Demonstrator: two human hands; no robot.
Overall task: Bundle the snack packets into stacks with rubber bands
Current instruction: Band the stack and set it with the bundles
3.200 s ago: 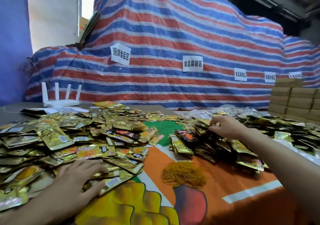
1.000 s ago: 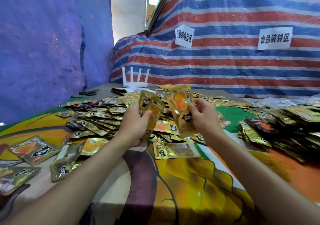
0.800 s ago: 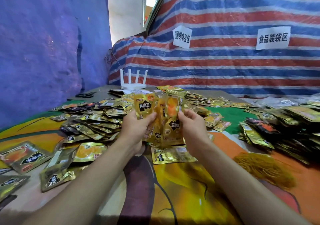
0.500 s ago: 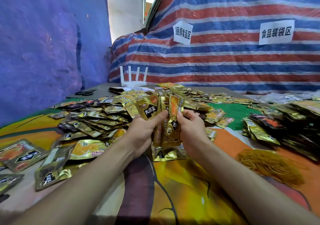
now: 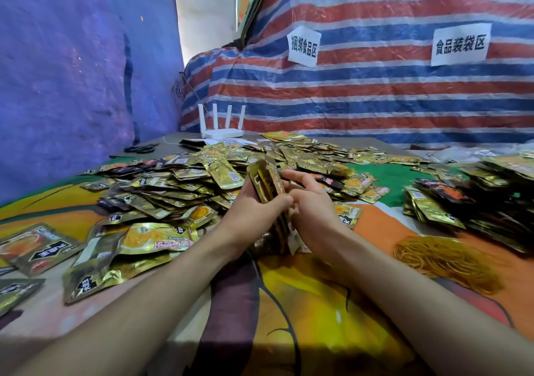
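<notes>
- loose packets point(image 5: 179, 185) lie spread left of and behind the stack point(image 5: 267, 183).
- a darker heap point(image 5: 476, 196) lies well right of the stack.
- bands point(image 5: 445, 260) sit right of the stack, nearer the person.
- left hand point(image 5: 251, 214) and right hand point(image 5: 312, 205), close together, clamp the upright stack between them.

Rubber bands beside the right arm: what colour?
Yellow-orange rubber bands, seen in the head view.

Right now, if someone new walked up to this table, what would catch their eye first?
Probably the left hand and right hand at centre, gripping an upright stack of gold snack packets. A heap of loose gold packets lies behind and left of them, and a tangle of yellow rubber bands sits to the right.
</notes>
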